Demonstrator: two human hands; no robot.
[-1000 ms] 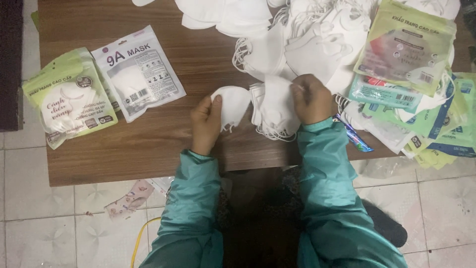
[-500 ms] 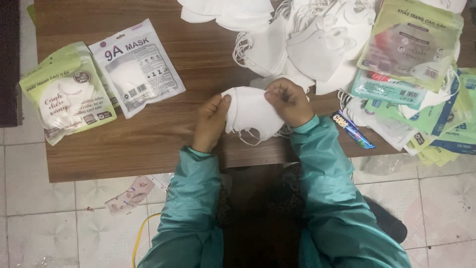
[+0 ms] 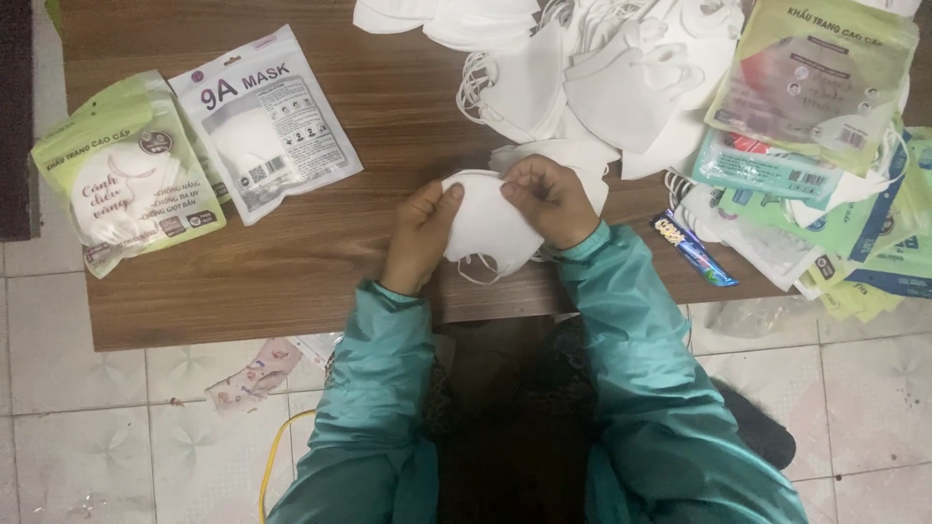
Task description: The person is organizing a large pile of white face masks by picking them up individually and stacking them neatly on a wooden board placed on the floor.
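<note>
White mask (image 3: 490, 228) has shifted slightly leftward; both hands (left (image 3: 419, 236), right (image 3: 550, 201)) pinch it.

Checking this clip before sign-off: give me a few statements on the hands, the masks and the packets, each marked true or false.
1. Both hands, left hand and right hand, hold one white mask. True.
2. The loose mask pile lies at the table's near left corner. False: it lies at the far side, right of middle.
3. Two sealed packets, the green packet and the white packet, lie left of the hands. True.
4. The sleeves are red. False: teal.
</note>
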